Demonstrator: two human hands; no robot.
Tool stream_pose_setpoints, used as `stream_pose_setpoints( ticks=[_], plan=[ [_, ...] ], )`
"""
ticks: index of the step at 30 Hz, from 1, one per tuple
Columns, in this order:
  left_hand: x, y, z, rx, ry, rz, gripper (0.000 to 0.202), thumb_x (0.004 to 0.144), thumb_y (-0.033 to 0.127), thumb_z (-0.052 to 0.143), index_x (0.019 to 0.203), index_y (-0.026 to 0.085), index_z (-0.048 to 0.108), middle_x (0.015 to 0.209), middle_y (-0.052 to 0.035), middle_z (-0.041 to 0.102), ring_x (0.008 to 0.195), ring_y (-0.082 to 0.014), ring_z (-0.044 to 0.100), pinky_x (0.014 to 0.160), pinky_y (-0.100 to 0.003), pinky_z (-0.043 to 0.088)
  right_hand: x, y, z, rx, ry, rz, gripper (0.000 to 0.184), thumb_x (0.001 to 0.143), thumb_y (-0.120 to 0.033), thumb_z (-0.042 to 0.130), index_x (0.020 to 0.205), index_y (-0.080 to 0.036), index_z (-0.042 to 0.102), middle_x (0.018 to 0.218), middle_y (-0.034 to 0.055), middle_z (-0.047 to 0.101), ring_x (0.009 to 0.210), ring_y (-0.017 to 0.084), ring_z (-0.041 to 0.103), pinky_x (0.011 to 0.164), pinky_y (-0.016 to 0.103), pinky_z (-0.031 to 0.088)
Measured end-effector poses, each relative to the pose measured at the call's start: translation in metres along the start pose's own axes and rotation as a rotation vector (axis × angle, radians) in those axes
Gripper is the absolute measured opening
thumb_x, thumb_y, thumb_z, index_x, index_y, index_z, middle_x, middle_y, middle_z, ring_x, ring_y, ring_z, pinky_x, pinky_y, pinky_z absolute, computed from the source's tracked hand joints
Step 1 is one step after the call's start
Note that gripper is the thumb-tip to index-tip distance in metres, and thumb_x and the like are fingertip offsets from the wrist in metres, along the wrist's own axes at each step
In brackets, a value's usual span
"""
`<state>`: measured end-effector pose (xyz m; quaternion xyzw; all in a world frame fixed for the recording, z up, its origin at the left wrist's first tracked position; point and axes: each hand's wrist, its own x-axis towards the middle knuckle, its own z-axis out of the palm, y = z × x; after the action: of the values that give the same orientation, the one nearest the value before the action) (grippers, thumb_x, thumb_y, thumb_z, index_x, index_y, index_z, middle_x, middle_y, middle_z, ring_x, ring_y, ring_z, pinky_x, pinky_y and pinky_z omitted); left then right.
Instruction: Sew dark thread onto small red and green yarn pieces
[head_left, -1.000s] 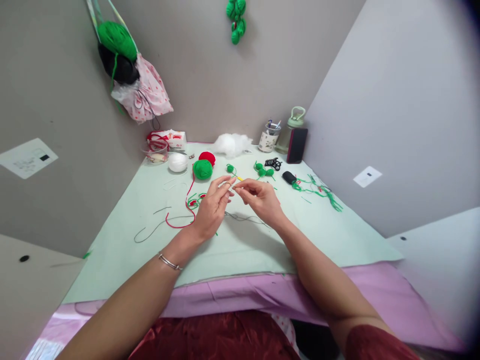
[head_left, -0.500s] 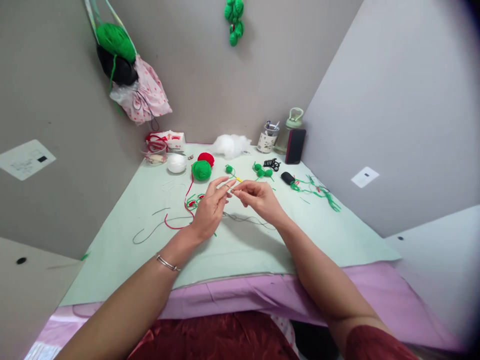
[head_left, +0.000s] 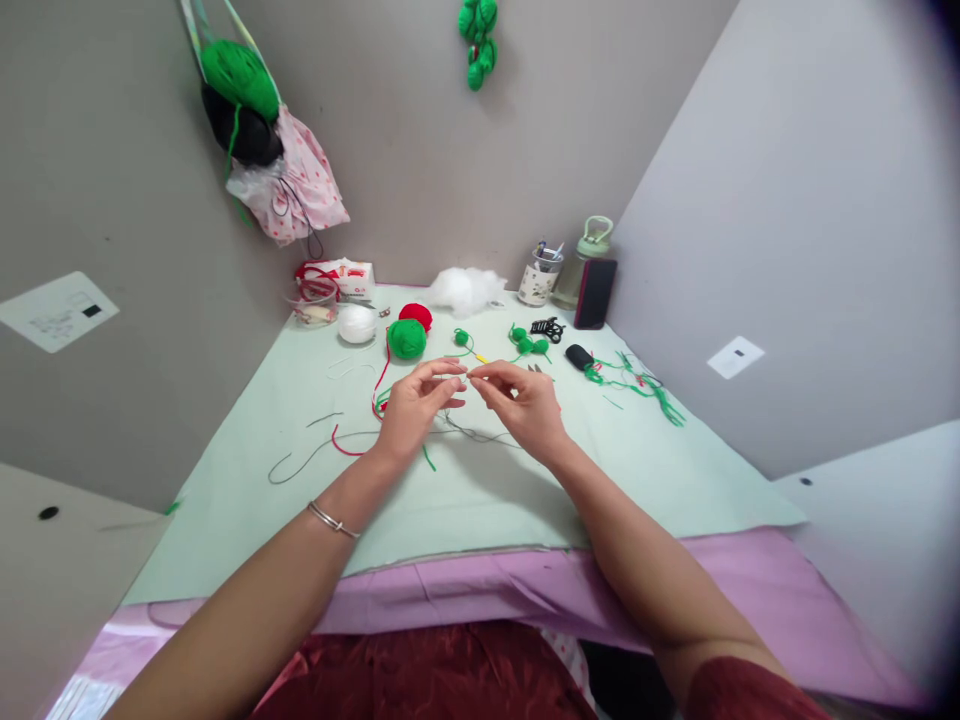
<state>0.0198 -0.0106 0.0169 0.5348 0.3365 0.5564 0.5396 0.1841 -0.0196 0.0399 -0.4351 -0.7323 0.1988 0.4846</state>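
Observation:
My left hand (head_left: 415, 405) and my right hand (head_left: 523, 405) meet fingertip to fingertip above the middle of the table. Each pinches what looks like a thin grey yarn; the bit between the fingertips is too fine to make out clearly. Below them, a loose tangle of grey yarn (head_left: 469, 433) trails over the cloth. A red strand (head_left: 341, 447) and a short green strand (head_left: 428, 459) lie by my left hand, which partly hides some green and red pieces. Just beyond the fingertips lies a yellow-handled tool (head_left: 481, 358), and the tips of scissors (head_left: 536, 370) show behind my right hand.
Green (head_left: 407, 340), red (head_left: 415, 317) and white (head_left: 356, 324) yarn balls sit at the back left. White stuffing (head_left: 466, 290), a pen cup (head_left: 540, 278), a bottle (head_left: 574, 270) and a phone (head_left: 596, 293) line the back. Small green balls (head_left: 525, 344) and yarn scraps (head_left: 637, 383) lie right.
My left fingers have bent and drawn slightly back from the straighter pose around the strand. My right hand keeps its pinch, shifted only a little. The view has moved slightly.

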Motion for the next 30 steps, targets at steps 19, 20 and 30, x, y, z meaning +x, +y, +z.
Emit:
stream_pose_setpoints(
  ticks=[19,20,30],
  plan=[
    [0.0010,0.0103,-0.0001,-0.200,0.044,-0.178,0.022,0.072,0.031,0.077,0.085,0.015,0.070,0.116,-0.0068,0.062,0.088,-0.0135,0.062,0.080,-0.030,0.056,-0.0023,0.0030,0.0045,-0.161,0.012,-0.116,0.013,0.090,-0.024,0.059,0.088,-0.017,0.071,0.062,-0.0001,0.062,0.053,0.009,0.049,0.056,0.023,0.038],
    [0.0013,0.0101,-0.0002,-0.202,0.043,-0.178,0.022,0.072,0.031,0.077,0.084,0.015,0.070,0.116,-0.0068,0.062,0.088,-0.0135,0.062,0.081,-0.030,0.056,-0.0024,0.0028,0.0044,-0.153,0.003,-0.097,0.014,0.090,-0.026,0.059,0.088,-0.018,0.071,0.062,-0.0003,0.062,0.053,0.009,0.048,0.056,0.023,0.038],
    [0.0016,0.0070,0.0000,-0.106,0.022,-0.129,0.024,0.079,0.035,0.070,0.094,0.017,0.072,0.113,-0.0077,0.067,0.090,-0.0150,0.062,0.079,-0.029,0.055,-0.0003,-0.0018,0.0005,0.090,-0.067,0.119,0.019,0.088,-0.033,0.061,0.087,-0.016,0.070,0.051,-0.0039,0.052,0.048,0.009,0.045,0.049,0.022,0.034]
  ],
)
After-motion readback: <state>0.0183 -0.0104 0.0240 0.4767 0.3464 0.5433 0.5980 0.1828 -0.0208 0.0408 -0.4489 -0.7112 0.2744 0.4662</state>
